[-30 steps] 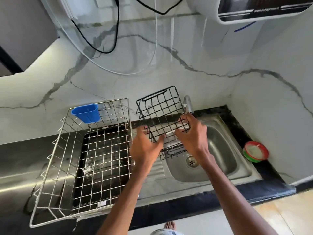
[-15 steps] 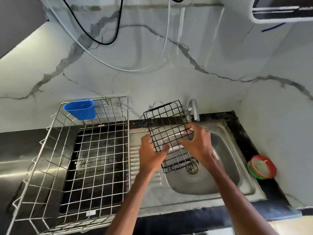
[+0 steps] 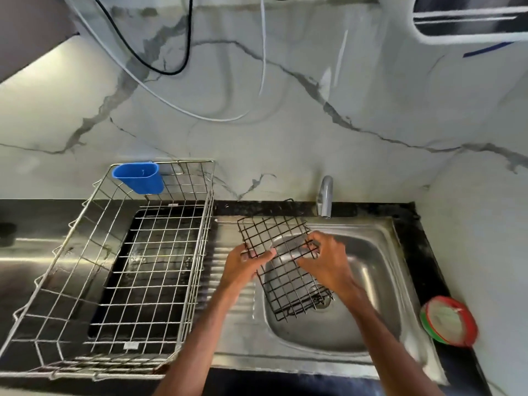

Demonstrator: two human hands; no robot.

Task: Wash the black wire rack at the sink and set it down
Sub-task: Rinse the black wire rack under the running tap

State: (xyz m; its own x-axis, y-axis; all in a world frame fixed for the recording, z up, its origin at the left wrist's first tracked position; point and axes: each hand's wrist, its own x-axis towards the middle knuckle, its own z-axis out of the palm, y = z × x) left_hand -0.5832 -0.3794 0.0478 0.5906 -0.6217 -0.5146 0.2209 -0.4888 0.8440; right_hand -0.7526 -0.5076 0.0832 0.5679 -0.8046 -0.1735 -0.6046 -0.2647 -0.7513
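- Two hands on the black wire rack (image 3: 285, 270): left hand (image 3: 243, 262) pinches its left edge with the thumb on top, and right hand (image 3: 325, 261) has its fingers curled round the wires of the right edge.
- Rack is held tilted over the sink (image 3: 377, 284), far end up toward the tap (image 3: 325, 195), near end low above the drain. Can't tell if it touches the basin floor.
- No water stream visible from the tap.
- Step, judged: rack is being positioned in the basin for washing. The rinse itself doesn't look started, and set-down is not yet done.
- Next move likely calls for one hand to free up and open the tap while the other keeps hold, then turning the rack so water reaches all the wires.
- Risk: thin wet wires could slip from a one-hand hold.
- Left of the sink is a steel dish basket (image 3: 210, 224) with a blue cup (image 3: 138, 178) hung on its back rim, a likely drop spot.
- At the right counter edge is a red-and-green rimmed dish (image 3: 448, 321).
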